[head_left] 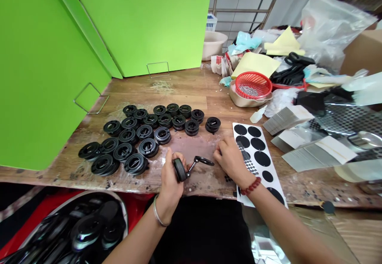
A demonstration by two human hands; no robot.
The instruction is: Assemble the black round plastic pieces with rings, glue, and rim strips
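Note:
In my left hand (171,176) is a black round puck-like device (180,169), tilted on edge, with a hinged arm and a flat ring (204,160) extending right. My left fingers wrap around its back. My right hand (231,158) is closed in a pinch over the table, just right of the ring and apart from it. Whatever its fingertips hold is hidden. Under and beside my right wrist lies a white sheet (259,179) of black round stickers, with a smaller sheet of tiny dots (251,167) on top.
Several similar black round devices (135,164) stand grouped on the wooden table to the left. A red basket (253,82) of small metal parts, a small white bottle (258,114) and white boxes (319,152) sit right. Green panels (143,21) rise behind. A bin of black parts (89,228) is lower left.

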